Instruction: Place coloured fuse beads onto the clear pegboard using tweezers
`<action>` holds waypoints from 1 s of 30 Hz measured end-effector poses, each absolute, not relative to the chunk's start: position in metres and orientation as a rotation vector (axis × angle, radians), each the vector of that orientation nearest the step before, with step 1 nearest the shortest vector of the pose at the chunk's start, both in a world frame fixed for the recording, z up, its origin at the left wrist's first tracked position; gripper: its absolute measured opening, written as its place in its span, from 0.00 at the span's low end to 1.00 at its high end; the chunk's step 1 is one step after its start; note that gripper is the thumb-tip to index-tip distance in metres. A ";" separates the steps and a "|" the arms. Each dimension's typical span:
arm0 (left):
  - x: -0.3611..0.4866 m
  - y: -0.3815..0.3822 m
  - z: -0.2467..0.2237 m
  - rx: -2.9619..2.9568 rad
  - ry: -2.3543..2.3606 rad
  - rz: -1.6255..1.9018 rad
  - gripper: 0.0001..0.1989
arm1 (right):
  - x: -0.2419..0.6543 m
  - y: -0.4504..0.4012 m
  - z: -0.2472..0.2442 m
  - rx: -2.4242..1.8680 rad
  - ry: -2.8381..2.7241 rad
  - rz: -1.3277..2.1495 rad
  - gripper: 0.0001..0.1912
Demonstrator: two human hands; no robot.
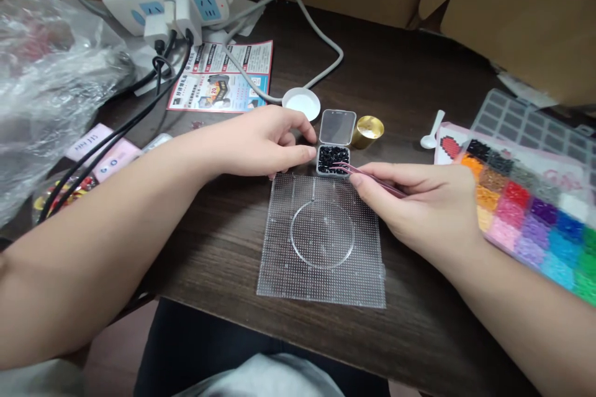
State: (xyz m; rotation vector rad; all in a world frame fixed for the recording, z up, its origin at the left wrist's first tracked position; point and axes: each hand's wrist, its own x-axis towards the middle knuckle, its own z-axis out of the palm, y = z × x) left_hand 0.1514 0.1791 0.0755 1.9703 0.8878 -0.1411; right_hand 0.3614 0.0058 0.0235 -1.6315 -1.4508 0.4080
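My right hand (pixel 414 205) pinches a pair of pink tweezers (pixel 377 181), whose tips reach into the black beads (pixel 331 157) in a small clear box with its lid (pixel 338 128) raised. At the left side of that box is my left hand (pixel 274 142), thumb and index finger apart, thumb tip at the box's edge, nothing visible between them. Directly below lies a clear pegboard (pixel 279 260), with a clear ring (pixel 292 237) on it.
A gold cup (pixel 369 131) and a white round disc (pixel 301 103) stand behind. On the right are a multicoloured bead case (pixel 531 223) and white spoon (pixel 433 130); on the left, a power strip (pixel 125 6), leaflet (pixel 218 84), black cables and plastic wrap (pixel 51 74).
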 end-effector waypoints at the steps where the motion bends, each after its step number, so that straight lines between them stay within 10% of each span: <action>1: 0.151 0.179 0.076 1.963 0.892 -0.137 0.18 | 0.362 0.006 0.024 -1.629 -1.456 0.410 0.07; 30: 0.149 0.155 0.079 2.139 0.917 -0.078 0.29 | 0.359 0.012 0.034 -1.651 -1.370 0.488 0.07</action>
